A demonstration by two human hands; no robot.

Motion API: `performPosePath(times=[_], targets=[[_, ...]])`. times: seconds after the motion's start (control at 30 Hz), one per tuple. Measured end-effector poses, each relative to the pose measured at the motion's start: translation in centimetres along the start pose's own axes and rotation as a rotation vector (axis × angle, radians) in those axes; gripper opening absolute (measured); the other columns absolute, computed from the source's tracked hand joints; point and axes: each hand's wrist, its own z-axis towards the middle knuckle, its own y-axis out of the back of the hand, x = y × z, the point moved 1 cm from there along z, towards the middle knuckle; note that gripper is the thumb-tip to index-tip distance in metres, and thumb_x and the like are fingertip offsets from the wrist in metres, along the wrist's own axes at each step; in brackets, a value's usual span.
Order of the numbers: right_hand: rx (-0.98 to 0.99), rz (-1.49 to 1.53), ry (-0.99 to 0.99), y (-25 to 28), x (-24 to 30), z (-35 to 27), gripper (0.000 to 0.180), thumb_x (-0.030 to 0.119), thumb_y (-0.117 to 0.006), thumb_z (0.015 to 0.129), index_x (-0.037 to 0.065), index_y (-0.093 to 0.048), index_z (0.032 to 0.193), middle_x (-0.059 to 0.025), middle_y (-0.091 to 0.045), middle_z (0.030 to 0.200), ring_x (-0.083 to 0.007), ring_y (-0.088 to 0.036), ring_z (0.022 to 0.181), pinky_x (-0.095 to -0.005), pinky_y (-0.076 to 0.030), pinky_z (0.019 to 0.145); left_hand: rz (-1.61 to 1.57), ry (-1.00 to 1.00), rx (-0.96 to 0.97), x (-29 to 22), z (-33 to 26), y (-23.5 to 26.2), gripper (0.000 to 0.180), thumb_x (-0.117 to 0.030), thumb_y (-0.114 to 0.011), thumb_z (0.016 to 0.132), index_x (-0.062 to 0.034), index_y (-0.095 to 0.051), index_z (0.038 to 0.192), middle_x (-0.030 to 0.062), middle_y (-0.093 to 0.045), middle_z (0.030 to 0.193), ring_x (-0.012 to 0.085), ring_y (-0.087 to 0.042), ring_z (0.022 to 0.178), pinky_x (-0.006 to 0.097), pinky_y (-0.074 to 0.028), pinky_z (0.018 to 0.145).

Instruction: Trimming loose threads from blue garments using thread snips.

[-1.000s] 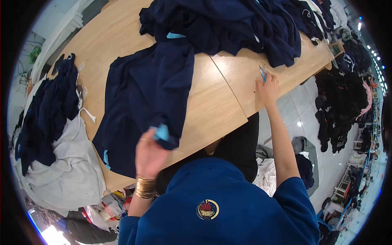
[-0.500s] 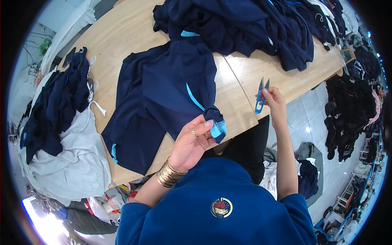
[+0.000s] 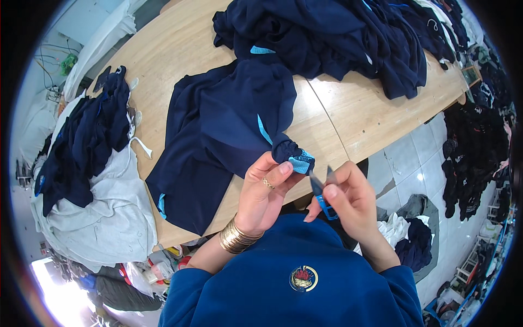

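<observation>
A navy garment [image 3: 223, 125] with light-blue trim lies spread over the table, one end drawn toward me. My left hand [image 3: 264, 191] is closed on that bunched end, thumb pressed on top, with a light-blue patch [image 3: 300, 163] facing up beyond the fingers. Just right of it, my right hand [image 3: 351, 201] grips blue-handled thread snips [image 3: 321, 199]. Their two blades are spread apart and point away from me, the left tip close to the garment's edge. Whether the blade touches the cloth I cannot tell.
A large heap of navy garments [image 3: 327, 43] covers the table's far side. On the left, more navy clothing [image 3: 87, 136] lies over a pale grey cloth [image 3: 103, 207]. Dark clothes [image 3: 474, 158] are piled on the tiled floor [image 3: 408, 158] at right, with a fabric bundle [image 3: 414, 240] nearer me.
My right hand has come down and left with the snips, from over the table's edge to beside the left hand. The garment end is lifted slightly right, its patch turned more upward.
</observation>
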Motion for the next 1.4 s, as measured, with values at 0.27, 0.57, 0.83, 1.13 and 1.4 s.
performPosePath(times=[0.27, 0.57, 0.83, 1.13, 1.4], targets=[[-0.049, -0.233, 0.059, -0.60, -0.56, 0.16, 0.010, 0.009, -0.052, 0.090, 0.000, -0.048, 0.088, -0.0049, -0.060, 0.062, -0.0067, -0.059, 0.056, -0.0184, -0.045, 0.050, 0.012, -0.038, -0.002, 0.13, -0.18, 0.06, 0.011, -0.007, -0.057, 0.085, -0.0066, -0.060, 0.095, 0.0051, -0.064, 0.093, 0.0133, -0.059, 0.089, 0.035, -0.044, 0.087], [-0.057, -0.214, 0.039, -1.01, -0.68, 0.37, 0.011, 0.010, -0.051, 0.091, 0.000, -0.048, 0.087, -0.0052, -0.059, 0.062, -0.0067, -0.059, 0.055, -0.0173, -0.044, 0.049, 0.009, -0.026, -0.013, -0.02, -0.51, 0.12, 0.010, -0.007, -0.057, 0.084, -0.0070, -0.059, 0.094, 0.0056, -0.064, 0.093, 0.0137, -0.060, 0.089, 0.035, -0.043, 0.087], [-0.051, -0.252, 0.050, -0.75, -0.55, 0.35, 0.011, 0.010, -0.052, 0.090, 0.001, -0.047, 0.087, -0.0043, -0.059, 0.060, -0.0057, -0.058, 0.053, -0.0172, -0.042, 0.047, 0.007, -0.031, 0.008, -0.10, -0.46, -0.11, 0.010, -0.007, -0.057, 0.084, -0.0071, -0.059, 0.094, 0.0062, -0.064, 0.093, 0.0142, -0.060, 0.089, 0.035, -0.043, 0.087], [-0.061, -0.231, 0.031, -0.80, -0.45, 0.48, 0.010, 0.009, -0.051, 0.091, 0.001, -0.047, 0.085, -0.0040, -0.058, 0.060, -0.0050, -0.057, 0.054, -0.0171, -0.042, 0.047, 0.008, -0.023, 0.002, 0.06, -0.39, 0.12, 0.010, -0.007, -0.057, 0.085, -0.0070, -0.059, 0.095, 0.0061, -0.064, 0.094, 0.0146, -0.059, 0.090, 0.036, -0.043, 0.088], [-0.065, -0.202, 0.032, -0.91, -0.35, 0.50, 0.011, 0.009, -0.051, 0.091, 0.000, -0.047, 0.085, -0.0043, -0.058, 0.061, -0.0054, -0.057, 0.053, -0.0174, -0.042, 0.047, 0.003, -0.025, 0.018, 0.00, -0.24, -0.06, 0.010, -0.008, -0.056, 0.085, -0.0072, -0.058, 0.095, 0.0064, -0.064, 0.095, 0.0150, -0.059, 0.091, 0.036, -0.043, 0.088]])
